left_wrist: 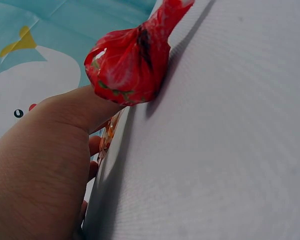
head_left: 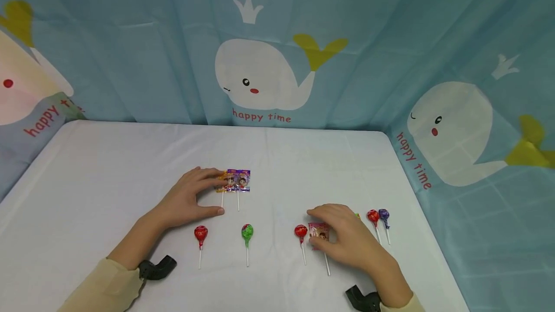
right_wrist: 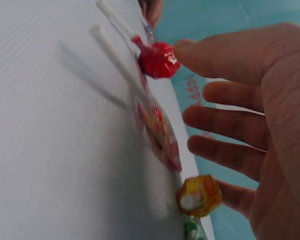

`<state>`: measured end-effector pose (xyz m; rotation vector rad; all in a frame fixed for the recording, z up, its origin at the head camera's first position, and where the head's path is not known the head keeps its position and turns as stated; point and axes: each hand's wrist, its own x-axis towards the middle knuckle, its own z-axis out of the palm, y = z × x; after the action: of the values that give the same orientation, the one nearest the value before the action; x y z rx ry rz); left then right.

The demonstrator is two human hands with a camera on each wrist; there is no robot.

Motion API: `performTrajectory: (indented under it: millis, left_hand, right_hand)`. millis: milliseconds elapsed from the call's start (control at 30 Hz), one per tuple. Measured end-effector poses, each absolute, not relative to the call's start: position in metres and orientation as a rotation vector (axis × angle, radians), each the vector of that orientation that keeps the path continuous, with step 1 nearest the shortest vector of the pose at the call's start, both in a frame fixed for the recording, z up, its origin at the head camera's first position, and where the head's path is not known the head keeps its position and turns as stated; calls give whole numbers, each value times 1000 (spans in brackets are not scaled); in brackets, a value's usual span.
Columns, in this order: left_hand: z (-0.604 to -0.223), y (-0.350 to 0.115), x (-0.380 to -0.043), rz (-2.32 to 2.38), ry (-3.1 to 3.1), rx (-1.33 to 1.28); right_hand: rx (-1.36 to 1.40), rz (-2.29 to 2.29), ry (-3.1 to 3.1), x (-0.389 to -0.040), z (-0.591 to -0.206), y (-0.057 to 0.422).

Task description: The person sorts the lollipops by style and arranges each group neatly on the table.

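Note:
My left hand (head_left: 191, 197) lies at the flat-wrapped lollipops, its fingertips over the orange packet (head_left: 220, 188) and its thumb near a stick. A purple packet (head_left: 244, 180) shows just right of those fingers. My right hand (head_left: 347, 235) hovers with spread fingers around a pink flat-wrapped lollipop (head_left: 319, 230), partly covering it. In the right wrist view, a gap separates those fingers from the pink packet (right_wrist: 162, 135). Left of it lies a red round lollipop (head_left: 300, 231); a yellow-orange one (right_wrist: 200, 196) shows by the little finger.
On the white table (head_left: 130, 167), a red lollipop (head_left: 201, 233) and a green one (head_left: 247, 231) lie in front, between the hands. Another red one (head_left: 373, 215) and a purple one (head_left: 384, 214) lie beyond the right hand. A blue whale-print curtain (head_left: 173, 61) stands behind the table.

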<state>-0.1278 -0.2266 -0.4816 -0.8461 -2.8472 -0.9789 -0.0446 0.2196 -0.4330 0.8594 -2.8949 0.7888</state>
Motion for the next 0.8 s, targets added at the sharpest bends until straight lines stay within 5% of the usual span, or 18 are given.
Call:
performTrajectory:
  millis: [800]
  left_hand:
    - [-481,-226,-128,-972,-2848,-846]
  right_hand:
    - [780,610,-2969,-33,-438,239]
